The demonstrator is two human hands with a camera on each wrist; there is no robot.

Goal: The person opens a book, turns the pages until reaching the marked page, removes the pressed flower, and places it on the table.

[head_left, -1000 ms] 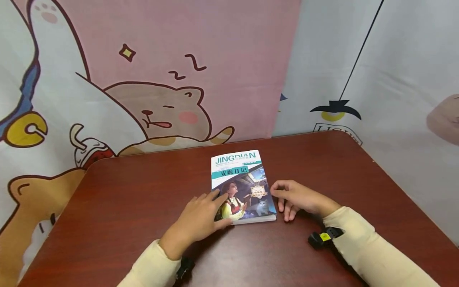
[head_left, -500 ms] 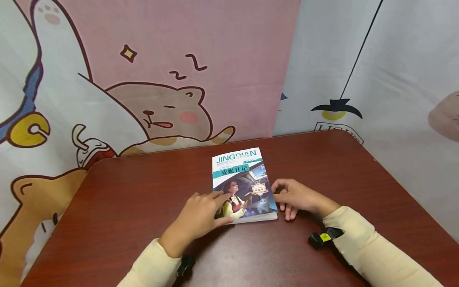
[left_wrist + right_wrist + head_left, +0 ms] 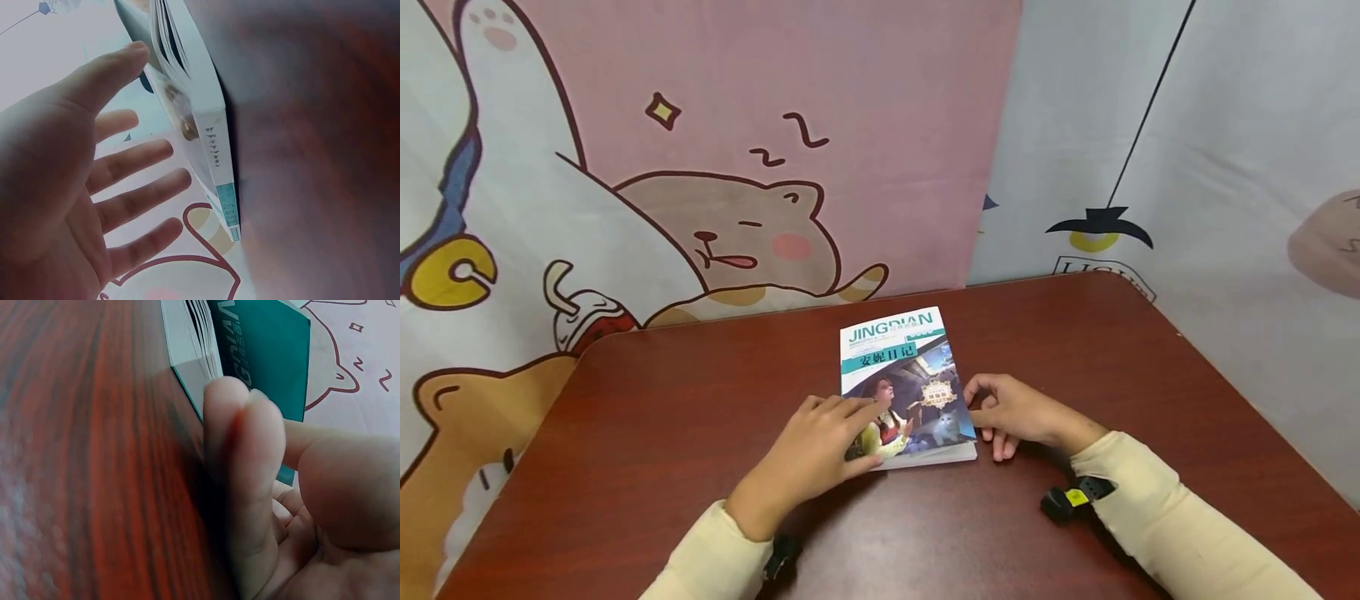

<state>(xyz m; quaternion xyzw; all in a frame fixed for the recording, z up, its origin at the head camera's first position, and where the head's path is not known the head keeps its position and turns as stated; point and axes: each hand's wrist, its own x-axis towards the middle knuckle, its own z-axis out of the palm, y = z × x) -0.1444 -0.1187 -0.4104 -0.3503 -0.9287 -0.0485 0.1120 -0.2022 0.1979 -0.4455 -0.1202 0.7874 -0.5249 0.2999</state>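
Left of the book, a drawn sleeping animal (image 3: pixel 737 229) lies on the backdrop (image 3: pixel 895 108), past the far edge of the reddish-brown worktop (image 3: pixel 715 375). Nearer you, your cream left sleeve (image 3: pixel 707 554) leads to your left grip (image 3: pixel 812 437) at the book's near left corner. That grip is relaxed and spread; seen from the head, your fingers reach over the lower left of the cover, and your thumb points at the near edge. The left wrist view sets them alongside the white spine (image 3: pixel 212 140); whether they touch it, you cannot tell.

The book (image 3: pixel 887 375) lies on the worktop between your two grips, front cover up, with its near edge towards you. The cover stands slightly off the pages at the near right corner, and from the right wrist a teal panel (image 3: pixel 269 356) with lettering rises beside the page edges (image 3: pixel 200 331).

Your right grip (image 3: pixel 1018 412) is at the book's right edge, fingers curled, thumb and forefinger close against that side; whether they pinch the cover, you cannot tell. Right of the book, nearer you, a black wrist device (image 3: pixel 1060 502) sits under your right sleeve (image 3: pixel 1172 508).
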